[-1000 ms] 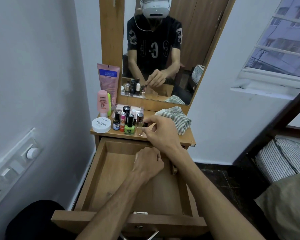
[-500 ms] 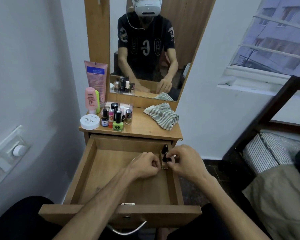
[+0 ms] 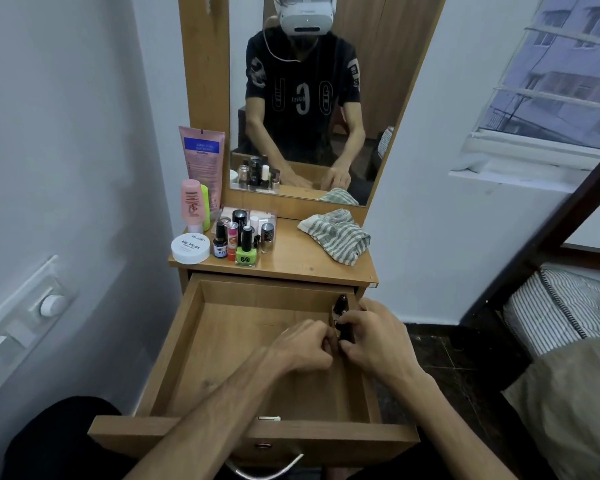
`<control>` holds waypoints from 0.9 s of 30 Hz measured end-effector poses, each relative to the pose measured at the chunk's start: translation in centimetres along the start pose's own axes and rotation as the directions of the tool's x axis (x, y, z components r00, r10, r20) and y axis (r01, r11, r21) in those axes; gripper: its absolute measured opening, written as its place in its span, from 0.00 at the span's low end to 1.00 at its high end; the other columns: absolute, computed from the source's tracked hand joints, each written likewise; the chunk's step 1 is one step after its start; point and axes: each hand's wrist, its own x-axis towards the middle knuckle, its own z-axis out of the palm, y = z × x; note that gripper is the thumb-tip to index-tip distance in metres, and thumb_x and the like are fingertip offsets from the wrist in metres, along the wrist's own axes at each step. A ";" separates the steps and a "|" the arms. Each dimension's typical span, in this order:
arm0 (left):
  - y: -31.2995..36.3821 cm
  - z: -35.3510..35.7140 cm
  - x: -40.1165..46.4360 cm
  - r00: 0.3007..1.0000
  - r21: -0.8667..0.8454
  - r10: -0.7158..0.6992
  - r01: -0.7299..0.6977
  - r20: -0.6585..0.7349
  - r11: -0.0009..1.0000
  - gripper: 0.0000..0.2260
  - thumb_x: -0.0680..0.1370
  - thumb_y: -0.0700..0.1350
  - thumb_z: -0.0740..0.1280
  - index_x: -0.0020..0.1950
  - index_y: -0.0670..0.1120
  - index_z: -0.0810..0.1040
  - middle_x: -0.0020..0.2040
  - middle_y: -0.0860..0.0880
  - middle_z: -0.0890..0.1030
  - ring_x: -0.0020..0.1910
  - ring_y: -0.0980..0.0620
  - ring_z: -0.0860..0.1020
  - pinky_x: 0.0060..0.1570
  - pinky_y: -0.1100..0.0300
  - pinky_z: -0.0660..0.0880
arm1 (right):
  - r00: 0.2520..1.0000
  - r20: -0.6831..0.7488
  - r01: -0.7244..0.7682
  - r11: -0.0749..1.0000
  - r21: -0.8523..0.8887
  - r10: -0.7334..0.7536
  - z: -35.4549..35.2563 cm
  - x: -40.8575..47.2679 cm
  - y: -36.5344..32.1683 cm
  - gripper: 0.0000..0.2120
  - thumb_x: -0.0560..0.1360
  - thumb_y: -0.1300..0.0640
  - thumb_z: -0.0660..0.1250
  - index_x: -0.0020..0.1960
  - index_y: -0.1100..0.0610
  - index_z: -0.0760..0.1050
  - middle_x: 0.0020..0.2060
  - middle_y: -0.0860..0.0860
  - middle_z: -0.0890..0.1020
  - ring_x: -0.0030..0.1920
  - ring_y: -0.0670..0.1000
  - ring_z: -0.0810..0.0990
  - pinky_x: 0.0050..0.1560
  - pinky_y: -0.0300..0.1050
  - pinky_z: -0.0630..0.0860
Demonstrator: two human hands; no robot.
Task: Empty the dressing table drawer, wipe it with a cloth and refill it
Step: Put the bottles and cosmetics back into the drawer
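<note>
The wooden drawer (image 3: pixel 187 344) is pulled out wide, and its floor is mostly bare. Both my hands are low at its right side. My right hand (image 3: pixel 374 341) grips a small dark bottle (image 3: pixel 344 332) by the right wall. A second small dark bottle (image 3: pixel 340 304) stands just behind it against that wall. My left hand (image 3: pixel 303 346) has its fingers curled close to the held bottle; whether it holds anything is hidden. A striped grey-white cloth (image 3: pixel 336 235) lies crumpled on the right of the table top (image 3: pixel 291 261).
On the left of the table top stand several nail polish bottles (image 3: pixel 246 249), a white nail polish remover jar (image 3: pixel 190 248), a pink bottle (image 3: pixel 192 206) and a pink tube (image 3: pixel 203 152). A mirror (image 3: pixel 312 98) rises behind. A wall is on the left, a bed (image 3: pixel 561 306) on the right.
My right hand left the table top and came down into the drawer's right side with a small dark bottle. My left hand shifted right to meet it. The view tilted downward.
</note>
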 end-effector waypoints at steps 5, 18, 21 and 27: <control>-0.2 -0.2 0.2 0.997 0.085 0.030 -0.024 -0.075 0.996 0.02 0.68 0.44 0.66 0.39 0.48 0.77 0.40 0.50 0.83 0.39 0.49 0.79 0.37 0.58 0.73 | 0.988 -0.154 0.042 0.985 0.166 -0.016 -2.6 2.4 -2.9 0.09 0.73 0.48 0.73 0.52 0.46 0.85 0.41 0.39 0.78 0.44 0.42 0.76 0.41 0.38 0.73; -1.2 -2.1 -0.4 0.918 0.109 -0.064 0.116 -0.392 0.987 0.08 0.70 0.41 0.64 0.30 0.47 0.71 0.34 0.49 0.78 0.34 0.49 0.74 0.38 0.58 0.68 | 0.982 -0.172 0.117 0.972 0.205 -0.082 -2.4 15.3 -12.3 0.17 0.76 0.54 0.72 0.64 0.53 0.82 0.56 0.50 0.87 0.55 0.52 0.83 0.59 0.56 0.81; -1.2 -2.2 -0.2 0.921 0.131 -0.069 0.128 -0.383 0.983 0.05 0.69 0.42 0.64 0.37 0.46 0.80 0.37 0.49 0.82 0.39 0.47 0.79 0.41 0.56 0.74 | 0.981 -0.191 0.083 0.960 0.269 -0.031 -2.7 14.3 -11.0 0.11 0.76 0.55 0.73 0.58 0.52 0.85 0.50 0.48 0.88 0.49 0.49 0.84 0.56 0.53 0.83; -1.5 -2.2 0.1 0.924 0.151 -0.115 0.180 -0.365 0.972 0.08 0.71 0.46 0.67 0.46 0.47 0.85 0.43 0.48 0.85 0.45 0.46 0.83 0.50 0.54 0.80 | 0.977 -0.212 0.055 0.922 0.384 0.031 -5.3 9.4 -6.2 0.11 0.72 0.53 0.78 0.54 0.49 0.85 0.40 0.37 0.81 0.39 0.37 0.78 0.43 0.32 0.73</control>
